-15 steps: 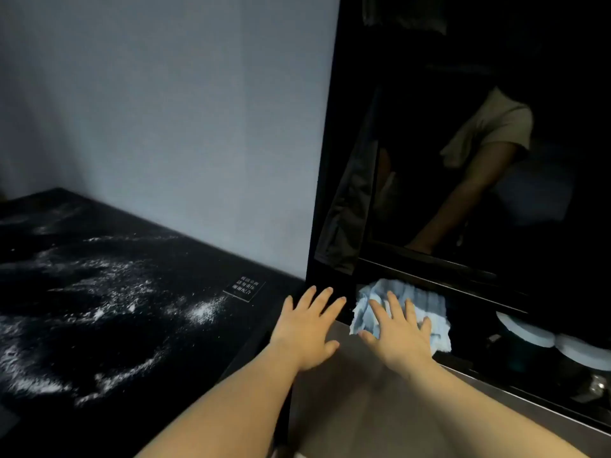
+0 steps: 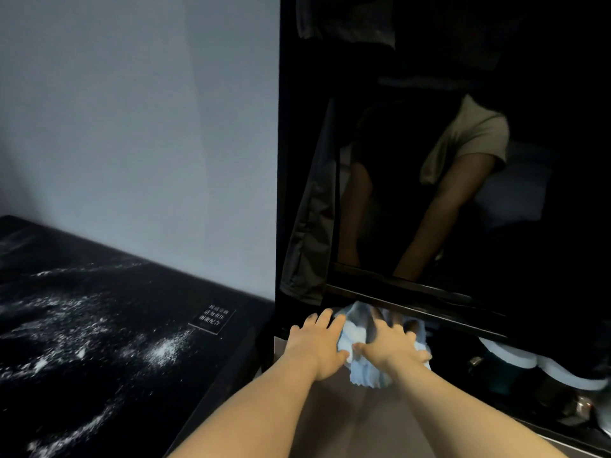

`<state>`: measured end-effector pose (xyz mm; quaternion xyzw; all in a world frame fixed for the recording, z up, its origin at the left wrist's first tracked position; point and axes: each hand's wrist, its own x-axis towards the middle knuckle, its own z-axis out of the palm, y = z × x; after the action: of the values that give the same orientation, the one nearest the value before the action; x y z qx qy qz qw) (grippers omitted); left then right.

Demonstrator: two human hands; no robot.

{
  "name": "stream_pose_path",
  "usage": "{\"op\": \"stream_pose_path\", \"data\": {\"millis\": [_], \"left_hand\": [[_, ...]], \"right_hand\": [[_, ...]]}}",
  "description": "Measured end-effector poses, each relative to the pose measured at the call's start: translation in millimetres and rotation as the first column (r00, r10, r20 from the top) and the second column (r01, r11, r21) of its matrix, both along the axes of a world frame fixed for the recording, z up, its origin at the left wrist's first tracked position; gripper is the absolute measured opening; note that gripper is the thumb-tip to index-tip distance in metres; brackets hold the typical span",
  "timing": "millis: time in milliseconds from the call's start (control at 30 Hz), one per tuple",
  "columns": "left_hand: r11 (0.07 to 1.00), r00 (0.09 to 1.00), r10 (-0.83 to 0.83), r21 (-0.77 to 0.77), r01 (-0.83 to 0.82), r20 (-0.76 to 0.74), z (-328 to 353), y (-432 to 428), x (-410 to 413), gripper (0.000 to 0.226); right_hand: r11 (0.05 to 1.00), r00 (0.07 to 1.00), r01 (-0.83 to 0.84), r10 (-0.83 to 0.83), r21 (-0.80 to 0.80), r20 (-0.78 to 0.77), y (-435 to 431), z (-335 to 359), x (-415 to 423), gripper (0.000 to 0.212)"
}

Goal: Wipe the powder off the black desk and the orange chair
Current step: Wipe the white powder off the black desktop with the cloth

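The black desk [image 2: 198, 285] fills the lower left, with white powder [image 2: 162, 350] scattered across it in streaks and small heaps. A crumpled light blue cloth [image 2: 367, 375] lies on a grey shelf just right of the desk, half under a dark glossy panel. My left hand [image 2: 317, 348] grips the cloth's left side, thumb pressed into it. My right hand [image 2: 391, 345] grips its top and right side, with the fingertips in shadow under the panel. The cloth is bunched between my thumbs. The orange chair is not in view.
A tall black glossy panel [image 2: 429, 193] hangs over the shelf and reflects a person's arms. A small printed label plate [image 2: 213, 319] sits on the desk's right end. Round white-rimmed objects [image 2: 515, 361] stand in the dark recess at right. A pale grey wall [image 2: 132, 127] backs the desk.
Both hands have gone from reaching with straight fingers to closing on the blue cloth, which is now bunched and drawn a little toward me.
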<state>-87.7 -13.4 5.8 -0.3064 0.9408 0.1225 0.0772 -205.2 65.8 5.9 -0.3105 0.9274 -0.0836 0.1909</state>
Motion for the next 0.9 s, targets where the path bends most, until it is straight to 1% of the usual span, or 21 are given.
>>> {"op": "stream_pose_path", "data": {"millis": [67, 100, 200, 300, 333, 400, 500, 600, 667, 767, 833, 900], "left_hand": [[1.000, 1.000, 0.000, 0.023, 0.000, 0.012, -2.4, -1.8, -10.0, 0.069], [1.000, 1.000, 0.000, 0.031, -0.001, 0.018, -3.9, -2.3, -15.3, 0.070], [0.997, 0.999, 0.017, 0.071, -0.020, 0.041, -4.1, -1.5, -31.2, 0.071], [0.984, 0.998, 0.056, 0.171, -0.059, 0.021, -5.4, 1.6, -45.0, 0.067], [0.976, 0.998, 0.070, 0.206, -0.070, 0.010, -6.6, 3.1, -48.1, 0.067], [0.970, 0.996, 0.093, 0.227, -0.089, -0.006, -9.5, 4.4, -51.3, 0.067], [0.969, 0.989, 0.141, 0.214, -0.127, -0.054, -11.8, 3.3, -48.7, 0.062], [0.949, 0.960, 0.227, 0.260, -0.180, -0.163, -12.1, 0.2, -40.0, 0.046], [0.930, 0.934, 0.277, 0.306, -0.202, -0.226, -9.5, -1.0, -31.3, 0.043], [0.931, 0.916, 0.291, 0.303, -0.204, -0.276, -4.9, -0.9, -16.2, 0.041], [0.912, 0.906, 0.325, 0.344, -0.224, -0.272, -0.5, -1.3, -3.7, 0.040], [0.909, 0.899, 0.337, 0.345, -0.234, -0.279, 3.2, -3.1, 12.1, 0.039]], "right_hand": [[0.999, 0.999, 0.040, -0.040, 0.020, 0.032, -2.1, 1.5, -4.8, 0.081], [0.998, 0.998, 0.053, -0.054, 0.036, 0.037, -3.4, 1.8, -7.2, 0.078], [0.993, 0.995, 0.087, -0.090, 0.075, 0.037, -7.7, 4.1, -11.1, 0.060], [0.994, 0.997, 0.078, -0.078, 0.074, 0.004, -10.5, 2.1, -14.0, 0.049], [0.996, 0.997, 0.070, -0.069, 0.062, -0.017, -10.6, 0.8, -15.0, 0.046], [0.998, 0.998, 0.045, -0.043, 0.034, -0.056, -9.0, -1.7, -17.1, 0.042], [0.999, 0.999, 0.021, -0.022, -0.034, -0.049, -2.6, -6.1, -16.4, 0.046], [0.995, 0.995, -0.015, 0.005, -0.098, -0.100, 4.7, -10.7, -12.6, 0.044], [0.990, 0.990, -0.043, 0.024, -0.134, -0.142, 7.4, -11.8, -8.5, 0.046], [0.981, 0.984, -0.071, 0.039, -0.181, -0.174, 7.5, -9.3, 0.2, 0.048], [0.969, 0.981, -0.100, 0.058, -0.227, -0.186, 5.4, -4.8, 9.0, 0.038], [0.957, 0.984, -0.112, 0.069, -0.269, -0.167, 2.7, 0.1, 21.4, 0.022]]}}
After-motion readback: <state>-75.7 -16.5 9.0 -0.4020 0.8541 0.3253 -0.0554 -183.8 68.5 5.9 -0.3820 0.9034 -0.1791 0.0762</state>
